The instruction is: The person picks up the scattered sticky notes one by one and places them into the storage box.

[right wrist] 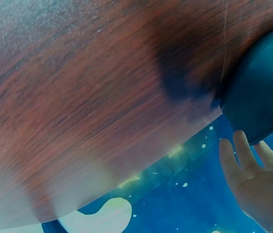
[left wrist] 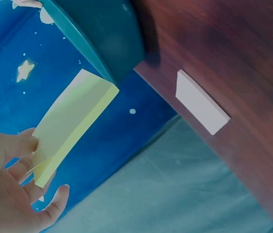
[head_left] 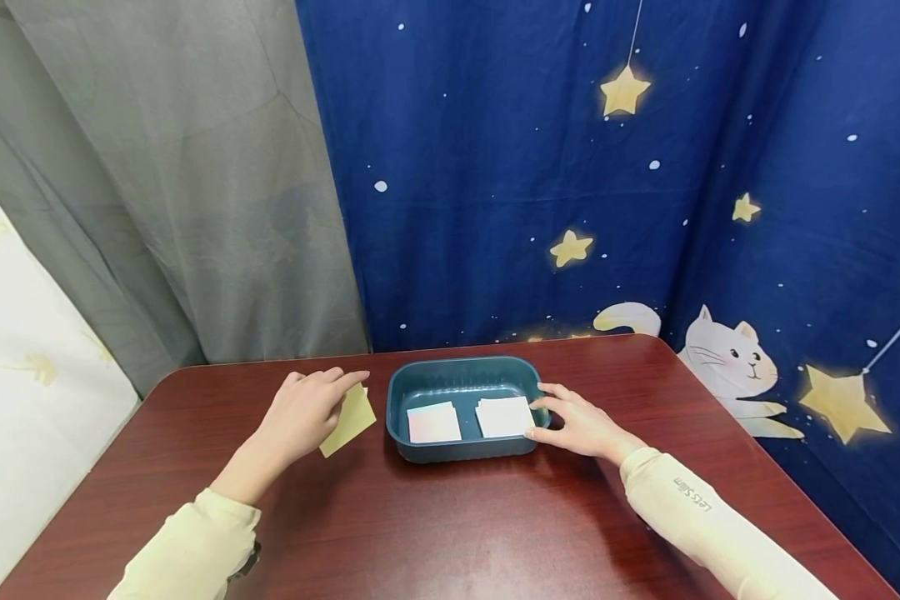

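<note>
My left hand (head_left: 311, 410) pinches a yellow sticky note pad (left wrist: 75, 121) by one end, thumb against fingers, to the left of the teal basket (head_left: 461, 452). A sheet edge lifts a little at the pad's held end. In the basket lie a pinkish-white pad (head_left: 434, 423) on the left and a stack of white paper (head_left: 504, 417) on the right. My right hand (head_left: 581, 423) rests at the basket's right rim, fingers spread and loosely bent; whether its fingertips touch the white stack is unclear.
On the table (head_left: 465, 525), a small white pad (left wrist: 201, 104) lies near the far edge, mostly hidden behind the left hand in the head view. Blue starry curtain (head_left: 495, 167) and grey curtain (head_left: 195, 183) hang just beyond the table.
</note>
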Action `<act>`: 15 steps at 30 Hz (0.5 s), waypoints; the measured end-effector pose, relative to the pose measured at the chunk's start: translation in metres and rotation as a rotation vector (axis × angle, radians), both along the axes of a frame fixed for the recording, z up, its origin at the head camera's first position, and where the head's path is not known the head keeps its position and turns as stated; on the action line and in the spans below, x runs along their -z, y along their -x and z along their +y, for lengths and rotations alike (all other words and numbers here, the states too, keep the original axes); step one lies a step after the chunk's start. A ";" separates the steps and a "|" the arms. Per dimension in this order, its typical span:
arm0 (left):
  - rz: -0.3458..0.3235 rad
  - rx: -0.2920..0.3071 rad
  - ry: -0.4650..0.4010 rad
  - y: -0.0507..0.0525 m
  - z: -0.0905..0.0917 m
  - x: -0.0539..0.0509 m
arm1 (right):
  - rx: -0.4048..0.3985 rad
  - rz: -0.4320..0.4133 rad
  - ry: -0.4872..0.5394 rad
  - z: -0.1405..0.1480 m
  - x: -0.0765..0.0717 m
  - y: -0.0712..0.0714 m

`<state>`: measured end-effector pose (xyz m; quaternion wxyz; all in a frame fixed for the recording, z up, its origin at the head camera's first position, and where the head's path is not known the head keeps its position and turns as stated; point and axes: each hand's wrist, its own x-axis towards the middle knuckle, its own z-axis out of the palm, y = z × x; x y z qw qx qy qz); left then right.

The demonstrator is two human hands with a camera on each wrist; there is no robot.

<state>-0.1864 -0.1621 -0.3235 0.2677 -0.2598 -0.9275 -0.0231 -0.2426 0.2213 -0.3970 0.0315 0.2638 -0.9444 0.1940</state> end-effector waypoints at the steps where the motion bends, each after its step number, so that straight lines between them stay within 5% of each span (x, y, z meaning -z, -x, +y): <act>1: 0.002 0.003 0.001 0.001 0.002 -0.001 | 0.001 0.000 0.000 0.000 0.000 0.000; 15: -0.009 0.042 -0.014 0.011 0.022 -0.007 | -0.003 0.011 0.011 0.000 0.002 0.000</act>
